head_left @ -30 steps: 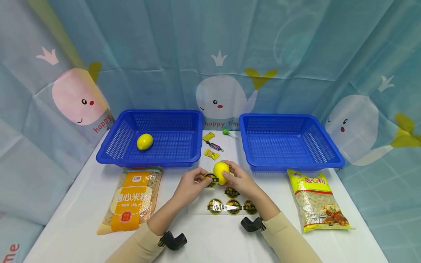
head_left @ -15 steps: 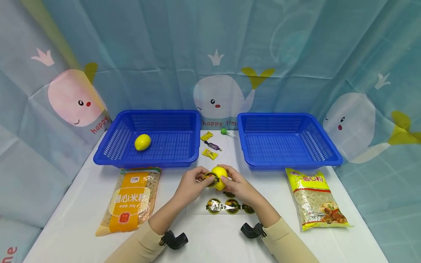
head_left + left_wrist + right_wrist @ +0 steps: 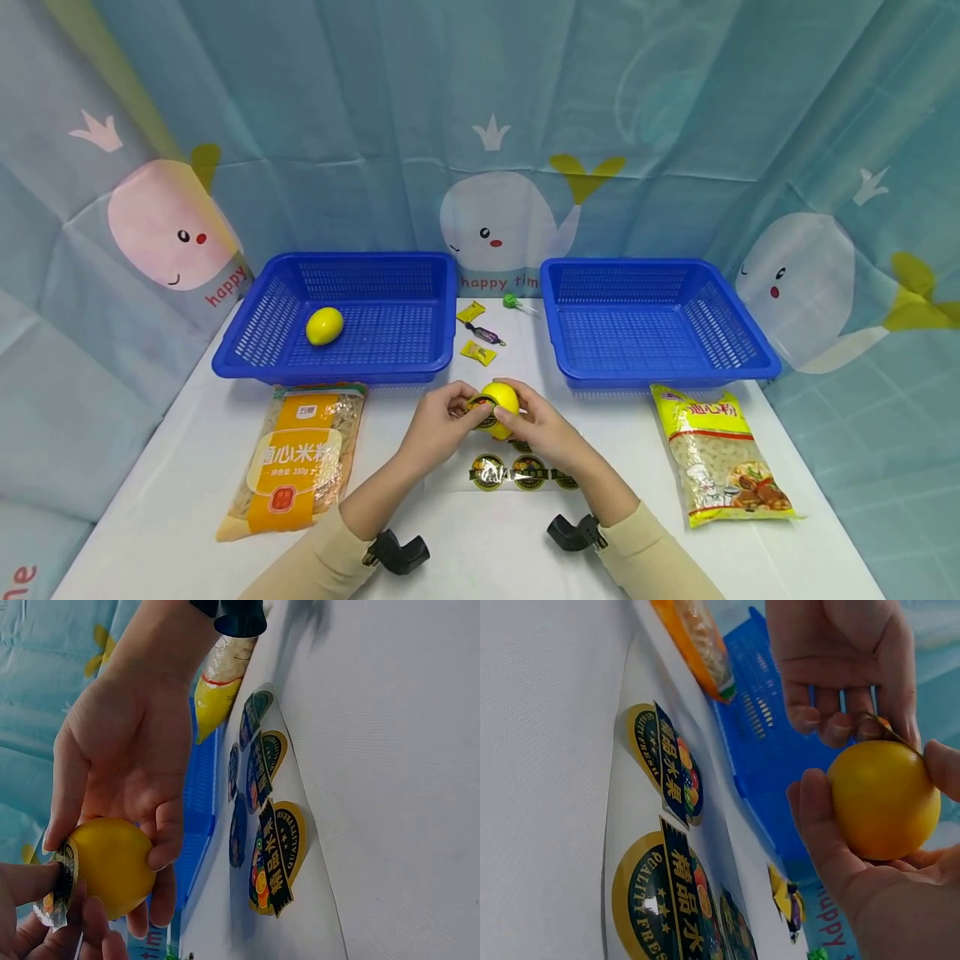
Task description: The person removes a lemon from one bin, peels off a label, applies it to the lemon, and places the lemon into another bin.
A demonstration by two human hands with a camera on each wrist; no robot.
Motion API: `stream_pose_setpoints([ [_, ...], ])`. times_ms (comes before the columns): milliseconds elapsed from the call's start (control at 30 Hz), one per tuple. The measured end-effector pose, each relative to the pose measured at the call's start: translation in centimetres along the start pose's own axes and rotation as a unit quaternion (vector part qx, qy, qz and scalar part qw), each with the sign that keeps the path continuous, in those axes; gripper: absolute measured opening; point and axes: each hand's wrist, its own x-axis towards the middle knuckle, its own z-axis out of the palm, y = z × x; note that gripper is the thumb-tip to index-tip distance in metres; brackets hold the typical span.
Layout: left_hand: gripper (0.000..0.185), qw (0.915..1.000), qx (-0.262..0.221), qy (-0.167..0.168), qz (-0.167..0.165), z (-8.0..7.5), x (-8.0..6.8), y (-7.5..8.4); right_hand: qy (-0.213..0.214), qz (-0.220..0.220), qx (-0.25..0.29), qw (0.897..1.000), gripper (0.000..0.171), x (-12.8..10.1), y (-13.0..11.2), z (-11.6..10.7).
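A yellow lemon (image 3: 506, 397) is gripped in my right hand (image 3: 546, 427), with the fingers curled round its far side. My left hand (image 3: 441, 423) pinches a round black-and-gold fruit sticker (image 3: 69, 871) between thumb and fingers. The sticker's edge lies against the lemon's left side, and my right thumb touches it there. Part of the sticker is hidden behind my left thumb. Below both hands, a clear sheet (image 3: 461, 479) with several more such stickers lies on the white table. A second lemon (image 3: 325, 326) rests in the left blue basket (image 3: 390, 367).
Another blue basket (image 3: 667, 374) stands at the back right. An orange pasta bag (image 3: 296, 454) lies at the left, a yellow pasta bag (image 3: 723, 458) at the right. Between the baskets are wrapped candies (image 3: 485, 333) and a green lollipop (image 3: 512, 301). A curtain (image 3: 495, 83) hangs behind.
The right hand has brought the lemon slightly left and down, up against the sticker. Its thumb has come onto the sticker's edge. The left hand keeps its pinch on the sticker.
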Motion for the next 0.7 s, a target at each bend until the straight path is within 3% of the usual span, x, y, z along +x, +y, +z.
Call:
stream_pose_setpoints([
  [333,0.018,0.9997,-0.023,0.000,-0.013,0.03,-0.07,0.16,0.040,-0.023,0.028,0.999,0.050,-0.32,0.06,-0.17],
  [700,0.018,1.0000,0.008,-0.004,-0.005,0.16,-0.15,0.03,0.077,-0.045,-0.022,0.996,0.049,-0.70,-0.02,-0.72],
])
